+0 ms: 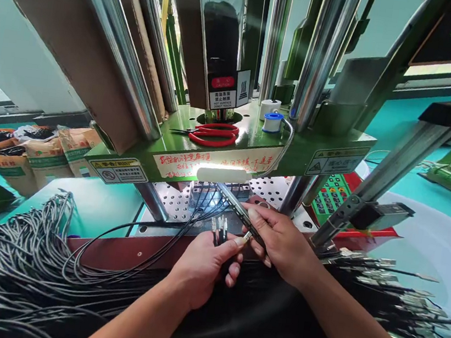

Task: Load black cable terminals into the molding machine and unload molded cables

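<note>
My left hand [202,263] is closed round a small bunch of black cables with metal plug ends [220,228] that stick up above the thumb. My right hand [278,240] pinches a slim metal tool [237,206] whose tip reaches toward the mould plate [188,200] under the green machine. One metal connector [246,237] sits between the thumb of my left hand and the fingers of my right. Thin black cables [125,233] loop from the mould area down to the left.
A green press table [253,145] carries red scissors [213,133], a blue-and-white tape roll [272,122] and a lit lamp [221,174]. Heaps of grey cables [16,269] lie at left, plug-ended cables [385,279] at right. Brown sacks [27,157] stand far left.
</note>
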A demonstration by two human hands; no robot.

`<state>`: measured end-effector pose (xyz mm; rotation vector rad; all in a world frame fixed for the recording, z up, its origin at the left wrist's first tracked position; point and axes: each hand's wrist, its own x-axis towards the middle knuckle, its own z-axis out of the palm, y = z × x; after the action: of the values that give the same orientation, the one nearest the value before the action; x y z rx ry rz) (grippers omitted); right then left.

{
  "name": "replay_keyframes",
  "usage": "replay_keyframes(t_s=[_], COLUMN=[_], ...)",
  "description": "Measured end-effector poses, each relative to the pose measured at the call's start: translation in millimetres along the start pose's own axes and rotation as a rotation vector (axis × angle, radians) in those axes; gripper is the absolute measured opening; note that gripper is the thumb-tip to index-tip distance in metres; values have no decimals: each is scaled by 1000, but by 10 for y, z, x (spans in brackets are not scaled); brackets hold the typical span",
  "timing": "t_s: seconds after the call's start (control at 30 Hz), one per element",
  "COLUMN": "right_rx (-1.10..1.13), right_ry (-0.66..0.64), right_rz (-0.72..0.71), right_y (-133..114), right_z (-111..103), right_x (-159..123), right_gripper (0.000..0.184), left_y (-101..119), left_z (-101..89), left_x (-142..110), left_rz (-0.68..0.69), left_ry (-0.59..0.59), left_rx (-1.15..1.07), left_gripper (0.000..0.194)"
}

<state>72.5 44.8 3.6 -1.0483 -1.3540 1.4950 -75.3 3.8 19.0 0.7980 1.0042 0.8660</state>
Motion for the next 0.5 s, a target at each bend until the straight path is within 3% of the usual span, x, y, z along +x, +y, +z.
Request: replay_keyframes(t_s=[0.5], right_rx=[-104], right_ry=[-63], right_rz=[-22], right_y=[22], right_z=[-2], right_x=[-28], right_gripper=[50], left_y=[-22], left_z=[-18], left_x=[-3], left_rz=[5], left_ry=[-43], left_rx=[3], left_gripper=[24])
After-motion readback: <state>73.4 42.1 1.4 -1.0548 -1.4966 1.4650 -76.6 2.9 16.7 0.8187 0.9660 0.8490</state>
